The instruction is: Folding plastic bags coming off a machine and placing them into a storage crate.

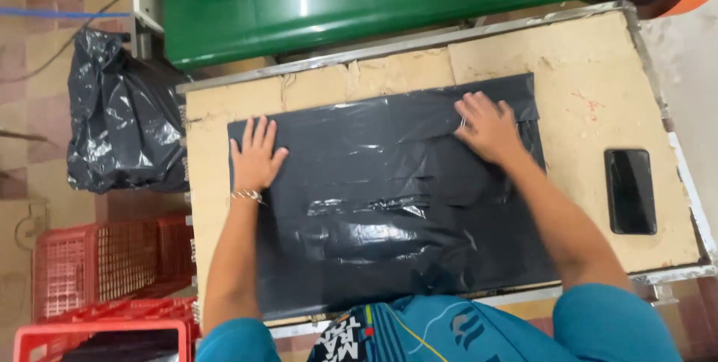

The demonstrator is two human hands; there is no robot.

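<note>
Pressing both palms flat, the left hand (254, 156) and the right hand (488, 129) spread a black plastic sheet (389, 197) across the tabletop (591, 85); each grip is wide, holding nothing; smoothing outward evenly should avoid creases.

Glossy black plastic sheet (374, 197), flat and slightly wrinkled, across the middle of the worn wooden worktop (591, 70)
</note>
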